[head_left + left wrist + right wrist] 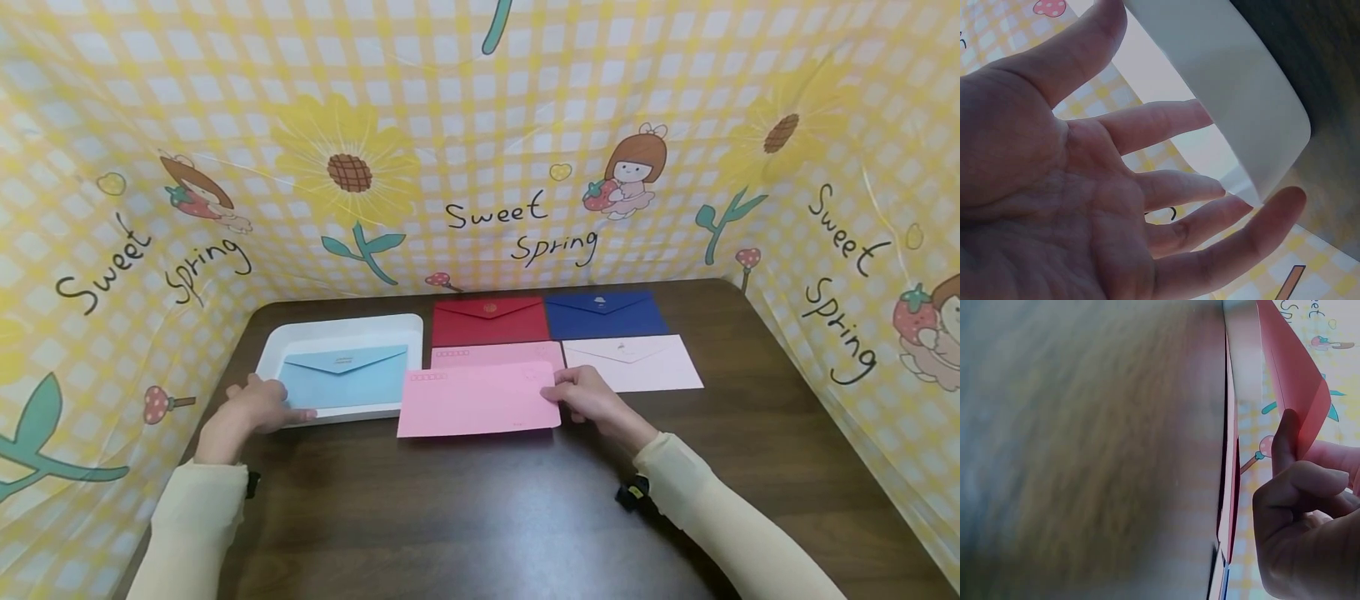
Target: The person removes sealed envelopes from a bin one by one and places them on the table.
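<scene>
A pink envelope (480, 400) is pinched at its right edge between the thumb and fingers of my right hand (592, 400). It is raised in front of a second pink envelope (495, 354) and covers most of it. In the right wrist view the held envelope (1300, 387) tilts up from the fingers. My left hand (257, 406) rests at the front left corner of a white tray (341, 332), fingers stretched along its rim. A light blue envelope (345, 383) lies inside the tray, flap side up. The left wrist view shows the tray wall (1235, 94) hiding the index fingertip.
Behind the pink envelopes lie a red envelope (489, 323) and a dark blue envelope (607, 318). A white envelope (633, 367) sits just beyond my right hand. The dark wooden table (465, 517) is bordered by a yellow checked cloth (480, 108) on the back and sides.
</scene>
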`<action>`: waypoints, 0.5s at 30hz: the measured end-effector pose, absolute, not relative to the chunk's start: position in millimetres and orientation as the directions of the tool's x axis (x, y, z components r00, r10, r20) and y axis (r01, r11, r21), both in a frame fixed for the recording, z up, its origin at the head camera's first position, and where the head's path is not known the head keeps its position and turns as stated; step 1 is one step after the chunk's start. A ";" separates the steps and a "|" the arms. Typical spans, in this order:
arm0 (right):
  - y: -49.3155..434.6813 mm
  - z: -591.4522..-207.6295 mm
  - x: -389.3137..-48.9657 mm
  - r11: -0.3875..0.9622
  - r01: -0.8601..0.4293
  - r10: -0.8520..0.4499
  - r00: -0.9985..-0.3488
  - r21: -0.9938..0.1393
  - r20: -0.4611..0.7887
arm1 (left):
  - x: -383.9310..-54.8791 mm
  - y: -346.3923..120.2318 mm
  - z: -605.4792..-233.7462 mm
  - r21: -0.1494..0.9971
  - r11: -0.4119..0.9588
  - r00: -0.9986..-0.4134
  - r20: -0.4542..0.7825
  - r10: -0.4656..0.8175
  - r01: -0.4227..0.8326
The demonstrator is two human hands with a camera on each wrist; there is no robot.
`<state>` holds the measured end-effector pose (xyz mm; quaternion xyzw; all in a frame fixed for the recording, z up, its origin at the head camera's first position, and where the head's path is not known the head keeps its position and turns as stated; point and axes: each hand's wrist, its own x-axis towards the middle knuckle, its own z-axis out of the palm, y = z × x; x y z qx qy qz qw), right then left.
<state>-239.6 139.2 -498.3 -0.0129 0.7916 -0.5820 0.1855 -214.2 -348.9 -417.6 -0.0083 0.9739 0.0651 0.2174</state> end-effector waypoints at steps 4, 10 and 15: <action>143.5 -496.5 -236.9 0.333 0.199 -0.230 -0.931 -0.921 -0.285 | -213.8 -348.9 -417.0 0.129 0.991 -0.907 -0.420 0.017 -0.042; 149.4 -493.5 -232.5 0.328 0.216 -0.221 -0.929 -0.920 -0.297 | -213.3 -348.0 -417.2 0.138 0.989 -0.905 -0.425 0.007 -0.057; 154.6 -490.4 -228.2 0.321 0.221 -0.234 -0.924 -0.921 -0.303 | -213.5 -347.4 -416.8 0.131 0.989 -0.904 -0.428 -0.002 -0.064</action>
